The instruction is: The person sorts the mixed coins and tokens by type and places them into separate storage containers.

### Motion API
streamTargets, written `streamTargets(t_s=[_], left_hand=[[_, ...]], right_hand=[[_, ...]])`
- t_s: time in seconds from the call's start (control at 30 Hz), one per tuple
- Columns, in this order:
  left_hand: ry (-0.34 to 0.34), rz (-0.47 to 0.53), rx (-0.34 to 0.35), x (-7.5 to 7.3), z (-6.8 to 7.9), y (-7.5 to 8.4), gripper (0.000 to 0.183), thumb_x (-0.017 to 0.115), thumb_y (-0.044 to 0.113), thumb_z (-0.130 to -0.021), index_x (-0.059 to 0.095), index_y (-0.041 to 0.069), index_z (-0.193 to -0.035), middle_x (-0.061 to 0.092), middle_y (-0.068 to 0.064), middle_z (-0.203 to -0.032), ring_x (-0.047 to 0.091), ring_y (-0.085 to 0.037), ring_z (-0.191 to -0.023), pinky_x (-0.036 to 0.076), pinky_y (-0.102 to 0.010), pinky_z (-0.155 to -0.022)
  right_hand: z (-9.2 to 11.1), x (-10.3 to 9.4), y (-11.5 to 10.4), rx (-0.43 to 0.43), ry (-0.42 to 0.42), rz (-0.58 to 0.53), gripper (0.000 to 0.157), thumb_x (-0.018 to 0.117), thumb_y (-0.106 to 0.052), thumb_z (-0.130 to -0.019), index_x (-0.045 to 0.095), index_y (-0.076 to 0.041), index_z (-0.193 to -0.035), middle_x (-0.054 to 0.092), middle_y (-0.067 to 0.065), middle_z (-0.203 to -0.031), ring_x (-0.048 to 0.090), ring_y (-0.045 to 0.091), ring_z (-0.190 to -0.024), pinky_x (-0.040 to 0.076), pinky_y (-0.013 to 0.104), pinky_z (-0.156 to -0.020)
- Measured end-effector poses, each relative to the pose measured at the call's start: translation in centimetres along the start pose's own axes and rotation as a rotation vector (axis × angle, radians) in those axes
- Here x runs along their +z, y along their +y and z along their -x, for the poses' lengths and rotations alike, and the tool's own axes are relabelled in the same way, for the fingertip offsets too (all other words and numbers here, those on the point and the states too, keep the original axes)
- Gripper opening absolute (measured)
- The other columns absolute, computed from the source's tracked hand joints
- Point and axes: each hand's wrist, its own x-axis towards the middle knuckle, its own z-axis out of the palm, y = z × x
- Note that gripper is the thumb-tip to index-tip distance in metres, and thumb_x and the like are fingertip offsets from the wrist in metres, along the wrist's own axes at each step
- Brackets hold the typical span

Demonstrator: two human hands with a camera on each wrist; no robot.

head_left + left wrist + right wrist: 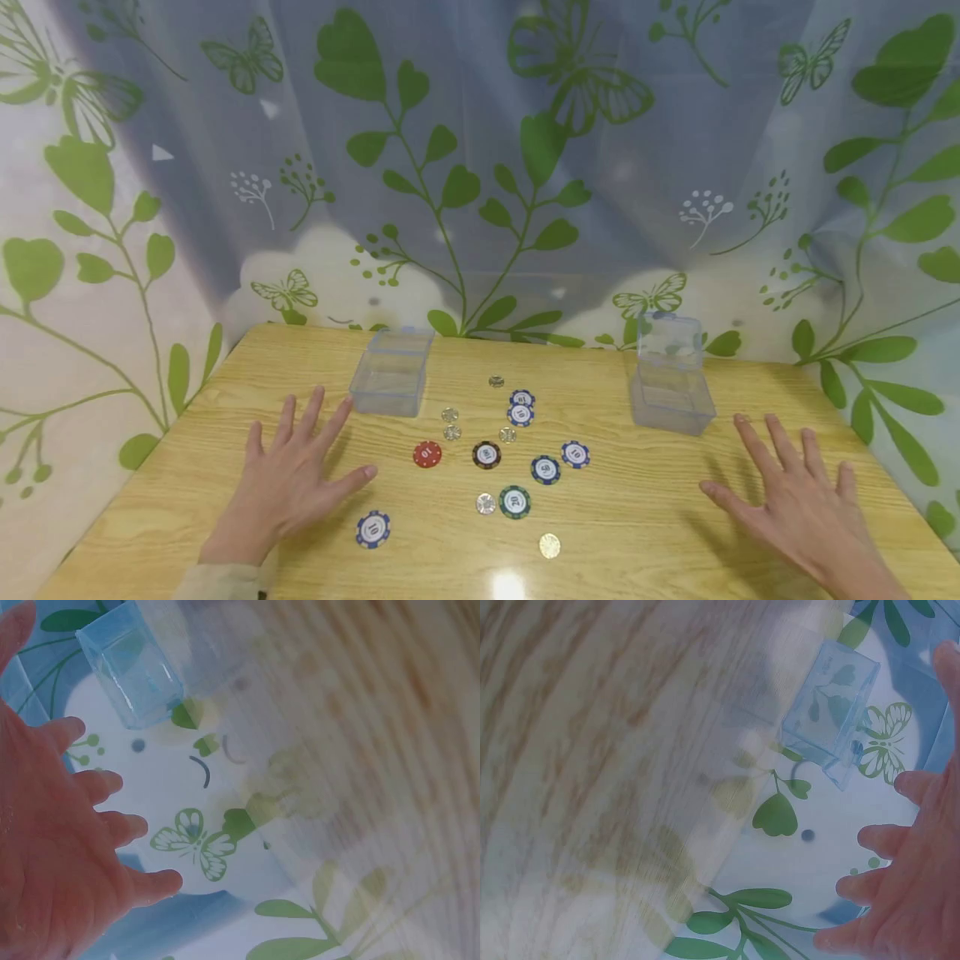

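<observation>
My left hand [295, 483] is spread over the left of the table, fingers straight, palm down, holding nothing. Just right of its thumb lies a blue-and-white poker chip [373, 529] marked 10. On the right side my right hand [806, 504] is spread the same way and holds nothing. Between the hands lie a red chip [427, 454], a black chip [487, 455], a green chip [515, 502] and several more blue ones, such as a dark blue chip [546, 470]. Small metal coins are scattered among them, including a gold-coloured coin [550, 546].
A clear plastic box [386, 392] with its lid raised stands beyond my left hand. Another clear box [672, 400], also with lid up, is beyond my right hand. A leaf-and-butterfly patterned curtain [480, 167] hangs behind the wooden table [637, 533].
</observation>
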Motion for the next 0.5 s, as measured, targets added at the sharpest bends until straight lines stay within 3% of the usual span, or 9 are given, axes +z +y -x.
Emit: streamTargets(t_s=[0.5], left_hand=[[-0.013, 0.005, -0.012, -0.18, -0.26, -0.57, 0.091, 0.047, 0.078, -0.092, 0.025, 0.026, -0.164, 0.017, -0.021, -0.170, 0.017, -0.057, -0.152, 0.013, -0.084, -0.110]], right_hand=[[-0.38, 0.02, 0.29, -0.003, 0.019, 0.001, 0.098, 0.053, -0.072, -0.094, 0.009, -0.022, -0.166, 0.011, 0.033, -0.167, 0.009, 0.070, -0.143, 0.008, 0.090, -0.095]])
